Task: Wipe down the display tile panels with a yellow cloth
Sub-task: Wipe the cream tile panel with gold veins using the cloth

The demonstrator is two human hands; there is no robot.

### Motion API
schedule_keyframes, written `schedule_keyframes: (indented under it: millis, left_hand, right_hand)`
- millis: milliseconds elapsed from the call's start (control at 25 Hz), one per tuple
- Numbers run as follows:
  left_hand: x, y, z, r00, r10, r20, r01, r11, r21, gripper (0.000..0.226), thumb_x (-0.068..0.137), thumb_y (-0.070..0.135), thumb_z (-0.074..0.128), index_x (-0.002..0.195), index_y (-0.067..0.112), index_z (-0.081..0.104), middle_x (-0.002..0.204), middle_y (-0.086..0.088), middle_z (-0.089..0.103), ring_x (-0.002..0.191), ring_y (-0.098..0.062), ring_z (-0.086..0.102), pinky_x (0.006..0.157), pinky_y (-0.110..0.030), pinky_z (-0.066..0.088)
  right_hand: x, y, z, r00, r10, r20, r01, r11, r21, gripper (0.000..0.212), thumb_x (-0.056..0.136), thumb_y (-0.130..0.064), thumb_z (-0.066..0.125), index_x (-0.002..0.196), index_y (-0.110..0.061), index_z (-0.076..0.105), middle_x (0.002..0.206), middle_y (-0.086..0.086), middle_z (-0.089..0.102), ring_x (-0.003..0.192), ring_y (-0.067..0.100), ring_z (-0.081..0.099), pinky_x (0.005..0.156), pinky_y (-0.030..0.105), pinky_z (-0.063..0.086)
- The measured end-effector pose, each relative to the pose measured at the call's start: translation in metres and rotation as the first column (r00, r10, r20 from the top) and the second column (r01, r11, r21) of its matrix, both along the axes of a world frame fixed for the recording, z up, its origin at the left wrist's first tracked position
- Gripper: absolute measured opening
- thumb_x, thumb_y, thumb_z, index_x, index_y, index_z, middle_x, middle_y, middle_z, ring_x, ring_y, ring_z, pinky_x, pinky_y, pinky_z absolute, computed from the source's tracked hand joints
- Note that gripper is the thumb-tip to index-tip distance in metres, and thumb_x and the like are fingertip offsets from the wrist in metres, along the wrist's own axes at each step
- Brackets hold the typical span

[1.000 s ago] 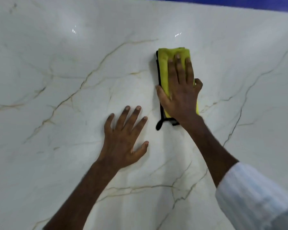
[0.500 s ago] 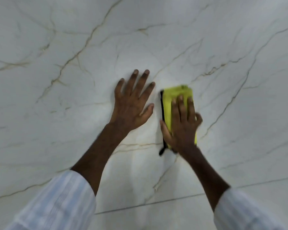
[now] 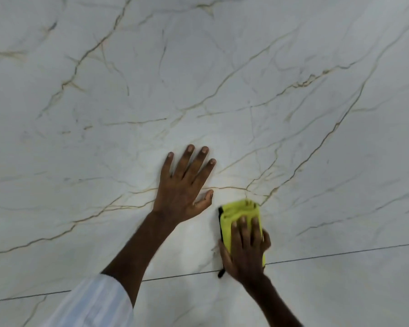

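A large white marble-look tile panel (image 3: 222,79) with thin gold and grey veins fills the view. My right hand (image 3: 246,251) presses a folded yellow cloth (image 3: 240,210) with a black edge flat against the panel, fingers straight on top of it, just above a dark joint line. My left hand (image 3: 184,187) lies flat on the tile beside it, up and to the left, fingers spread, holding nothing.
A thin dark joint (image 3: 340,252) runs across the lower part of the view, with a second tile panel (image 3: 352,291) below it. My striped white sleeve (image 3: 92,305) shows at the bottom left.
My right hand has slid the cloth down the panel, from well above my left hand to below it near the joint. My left hand stays flat on the tile.
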State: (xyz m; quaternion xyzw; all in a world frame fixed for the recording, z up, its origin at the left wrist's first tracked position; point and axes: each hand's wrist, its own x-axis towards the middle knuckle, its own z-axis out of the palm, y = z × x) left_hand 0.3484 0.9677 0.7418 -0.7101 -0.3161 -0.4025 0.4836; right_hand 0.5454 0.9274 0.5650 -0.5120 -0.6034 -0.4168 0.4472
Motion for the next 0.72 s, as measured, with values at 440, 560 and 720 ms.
schedule_keyframes:
  millis: [440,560,720]
  left_hand:
    - [0.042,-0.001,-0.011,0.978,0.06,0.199,-0.055,0.998,-0.032,0.078,0.09,0.051,0.058,0.158,0.017,0.042,0.167,-0.017,0.031,0.156,-0.042,0.023,0.122,-0.068,0.016]
    - [0.043,0.0,-0.01,0.978,0.065,0.199,-0.064,0.998,-0.014,0.074,0.093,0.05,0.055,0.156,0.015,0.045,0.166,-0.018,0.033,0.156,-0.043,0.024,0.123,-0.068,0.016]
    - [0.042,-0.007,-0.008,0.977,0.032,0.209,-0.029,0.999,-0.018,0.071,0.09,0.047,0.058,0.153,0.016,0.048,0.166,-0.018,0.034,0.155,-0.042,0.026,0.121,-0.067,0.019]
  right_hand:
    - [0.05,0.018,0.133,0.988,0.049,-0.147,-0.02,0.98,0.198,0.073,0.098,-0.05,0.057,0.157,-0.011,0.037,0.164,0.015,0.038,0.153,0.04,0.032,0.103,0.061,0.035]
    - [0.074,0.016,0.049,0.991,0.0,-0.136,0.018,0.991,0.131,0.071,0.093,-0.046,0.064,0.15,-0.008,0.044,0.167,0.014,0.031,0.151,0.044,0.033,0.101,0.062,0.037]
    - [0.083,0.001,-0.028,0.993,0.016,-0.119,-0.014,1.0,0.022,0.062,0.095,-0.049,0.058,0.139,-0.006,0.049,0.173,0.008,0.017,0.144,0.046,0.034,0.094,0.065,0.043]
